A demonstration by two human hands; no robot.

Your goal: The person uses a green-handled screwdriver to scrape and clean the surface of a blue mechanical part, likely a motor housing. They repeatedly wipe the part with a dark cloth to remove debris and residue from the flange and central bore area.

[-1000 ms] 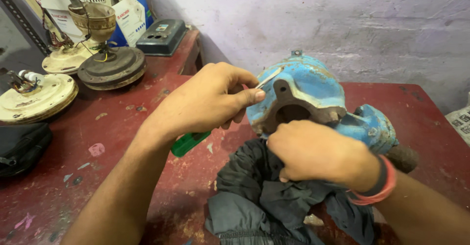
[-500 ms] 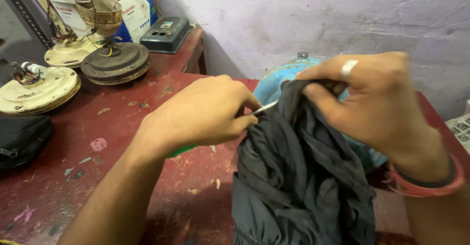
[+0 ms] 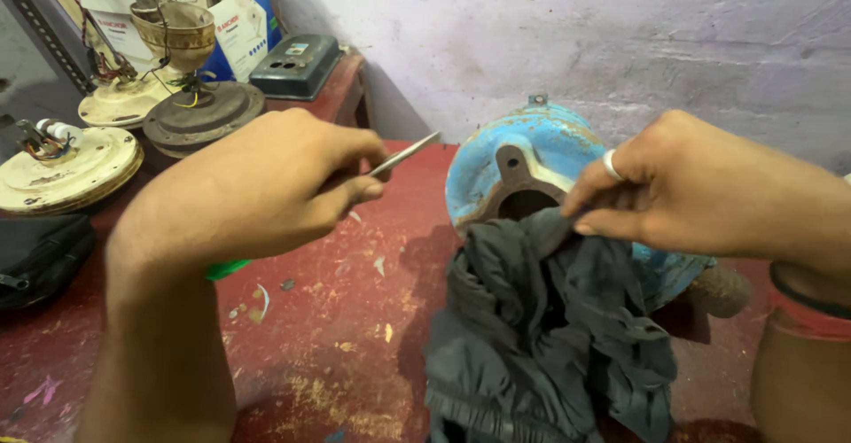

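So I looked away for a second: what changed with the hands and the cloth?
The right hand lowered the dark cloth from half a second ago, uncovering the blue motor housing again. The left hand drew the screwdriver slightly away. Both grips stayed.

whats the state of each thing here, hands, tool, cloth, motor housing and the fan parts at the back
left hand: closed round a screwdriver
screwdriver: held in the air, metal shaft pointing at the housing, not touching it
right hand: pinching the cloth
dark cloth: crumpled, draped against the housing's front
blue motor housing: on its side, paint chipped, opening showing
fan parts: dismantled, wires exposed
red table: scuffed, paint flaking
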